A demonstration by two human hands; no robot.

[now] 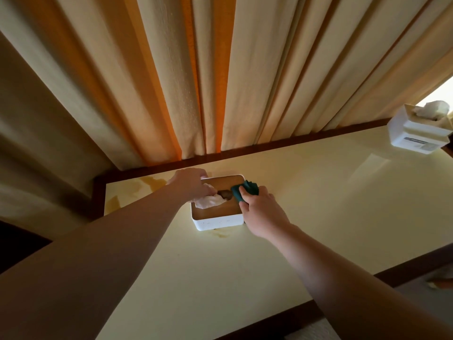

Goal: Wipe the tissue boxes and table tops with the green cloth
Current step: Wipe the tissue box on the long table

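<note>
Forearms come in from the near edge of the tabletop [220, 278], both reaching toward the far left corner where the first tissue box [218, 218] sits. Bare cream surface between me and it, nothing wiped there yet by the look of it.

Right hand [263, 212] has fingers curled around the bunched green cloth [245, 190], pressing it onto the right part of the box's wooden lid. Cloth is balled up, probably so I get pressure on a small patch.

Left hand [192, 182] sits on the box's far left corner, fingers bent over the rim, touching the white tissue [208, 201] sticking out of the slot. Likely bracing the light box so it doesn't slide under the wiping, and keeping the tissue off the cloth's path. Can't tell if I'm pinching the tissue or just pushing it aside.

Brownish stains [137, 186] on the tabletop left of the box, one smudge at its near side. Those need the cloth next, I'd say.

Second tissue box [416, 136] sits at the far right corner, untouched. Curtain [220, 69] hangs behind the far edge.
</note>
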